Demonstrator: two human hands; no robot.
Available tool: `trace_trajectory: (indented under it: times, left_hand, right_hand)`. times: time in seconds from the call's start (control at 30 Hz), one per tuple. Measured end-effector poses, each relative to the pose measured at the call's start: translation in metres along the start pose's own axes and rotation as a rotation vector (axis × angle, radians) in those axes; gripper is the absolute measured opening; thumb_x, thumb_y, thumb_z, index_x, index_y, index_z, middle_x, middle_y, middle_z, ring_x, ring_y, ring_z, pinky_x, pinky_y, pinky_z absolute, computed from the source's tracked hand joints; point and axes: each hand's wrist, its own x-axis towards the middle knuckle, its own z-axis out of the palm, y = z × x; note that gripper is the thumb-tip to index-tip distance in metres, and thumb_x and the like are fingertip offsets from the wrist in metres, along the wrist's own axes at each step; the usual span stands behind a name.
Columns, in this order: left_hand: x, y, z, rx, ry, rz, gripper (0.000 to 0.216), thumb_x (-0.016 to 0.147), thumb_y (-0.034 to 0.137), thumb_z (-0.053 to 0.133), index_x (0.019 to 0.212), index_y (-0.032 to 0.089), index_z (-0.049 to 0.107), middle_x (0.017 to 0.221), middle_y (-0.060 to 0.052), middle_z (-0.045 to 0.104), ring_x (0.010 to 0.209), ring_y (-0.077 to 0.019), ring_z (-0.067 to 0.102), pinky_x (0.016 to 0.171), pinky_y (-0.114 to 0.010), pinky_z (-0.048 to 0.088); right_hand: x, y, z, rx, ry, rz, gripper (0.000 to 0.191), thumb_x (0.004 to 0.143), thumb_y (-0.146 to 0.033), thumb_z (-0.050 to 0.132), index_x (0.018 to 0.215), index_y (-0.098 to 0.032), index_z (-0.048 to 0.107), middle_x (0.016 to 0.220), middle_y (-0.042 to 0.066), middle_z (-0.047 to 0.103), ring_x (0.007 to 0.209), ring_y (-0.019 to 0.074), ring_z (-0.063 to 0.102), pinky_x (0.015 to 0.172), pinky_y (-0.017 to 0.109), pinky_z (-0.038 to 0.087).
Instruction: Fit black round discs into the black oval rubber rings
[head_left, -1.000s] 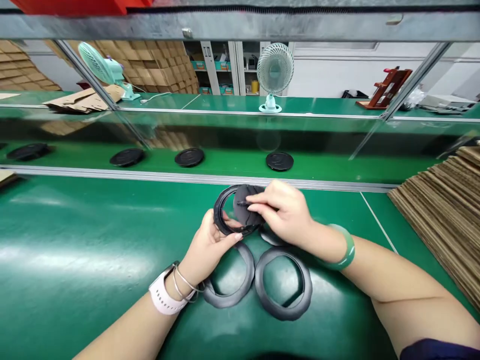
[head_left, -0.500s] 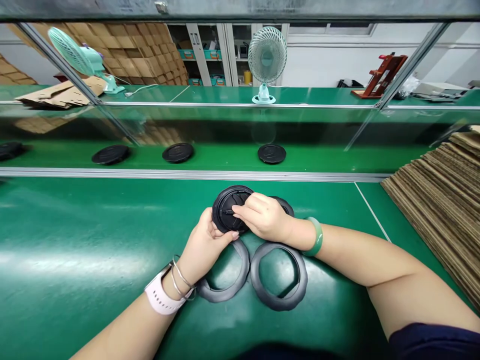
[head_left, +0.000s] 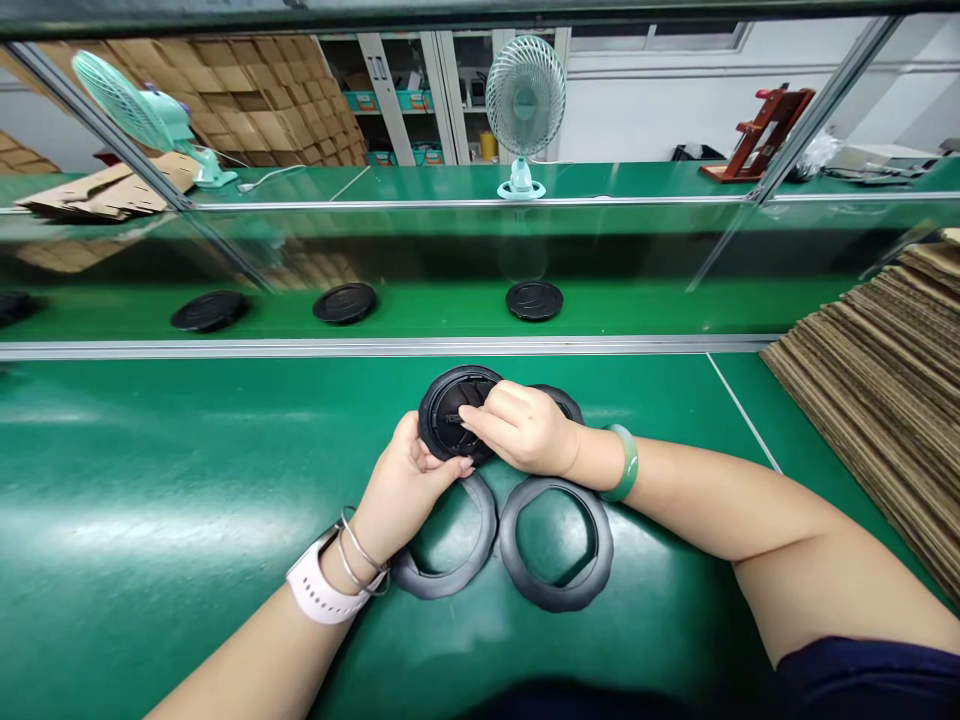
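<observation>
Right hand (head_left: 529, 430) pinching the small bar on a round black disc set in a ring (head_left: 453, 392), left hand (head_left: 405, 490) clasping its rim, over the glossy green tabletop (head_left: 187, 450)! Nearer, two matte dark-grey rings (head_left: 559, 598); beyond, flat black discs (head_left: 534, 300).

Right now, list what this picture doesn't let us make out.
In the head view:
Held disc, right side: behind the right hand.
Dark round piece: partly behind that hand.
Near-left ring, upper left: behind the left hand.
Leftmost far disc: blurred, cut off by left edge.
</observation>
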Motion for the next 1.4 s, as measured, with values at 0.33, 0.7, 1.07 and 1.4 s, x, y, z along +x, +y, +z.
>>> trace_trajectory:
  times: [0.33, 0.7, 1.07, 1.4]
  left_hand:
    - [-0.002, 0.001, 0.0, -0.021, -0.014, 0.003, 0.053, 0.07, 0.03, 0.083, 0.106, 0.02, 0.045, 0.082, 0.003, 0.07, 0.072, -0.0159, 0.072, 0.069, -0.025, 0.059]
    - [-0.001, 0.005, 0.001, -0.024, -0.014, -0.002, 0.053, 0.068, 0.027, 0.084, 0.103, 0.02, 0.046, 0.083, 0.003, 0.07, 0.072, -0.013, 0.069, 0.067, -0.022, 0.057]
    - [-0.002, 0.006, 0.0, 0.067, 0.054, 0.028, 0.056, 0.067, 0.028, 0.085, 0.108, 0.02, 0.047, 0.091, 0.001, 0.071, 0.084, -0.0169, 0.072, 0.076, -0.026, 0.059]
    - [-0.002, 0.007, 0.002, -0.026, 0.089, 0.033, 0.058, 0.064, 0.027, 0.086, 0.105, 0.021, 0.046, 0.098, -0.001, 0.07, 0.09, -0.0182, 0.071, 0.082, -0.03, 0.06]
  right_hand:
    - [0.003, -0.001, -0.002, 0.015, -0.035, 0.021, 0.014, 0.099, -0.01, 0.049, 0.098, -0.011, 0.063, 0.07, 0.004, 0.051, 0.066, 0.0185, 0.046, 0.059, 0.032, 0.047]
    - [0.008, -0.004, -0.006, 0.162, -0.137, 0.191, 0.025, 0.102, -0.018, 0.046, 0.09, -0.012, 0.067, 0.077, 0.007, 0.053, 0.072, 0.0205, 0.047, 0.068, 0.034, 0.048]
    - [0.017, -0.02, -0.01, 0.069, -0.413, 0.332, 0.033, 0.101, -0.012, 0.038, 0.125, -0.002, 0.058, 0.09, 0.014, 0.056, 0.083, 0.0254, 0.048, 0.078, 0.041, 0.052]
    - [0.023, -0.011, -0.019, 0.177, -0.26, 0.32, 0.032, 0.101, -0.019, 0.049, 0.128, -0.007, 0.059, 0.105, 0.015, 0.059, 0.096, 0.0281, 0.053, 0.085, 0.044, 0.051]
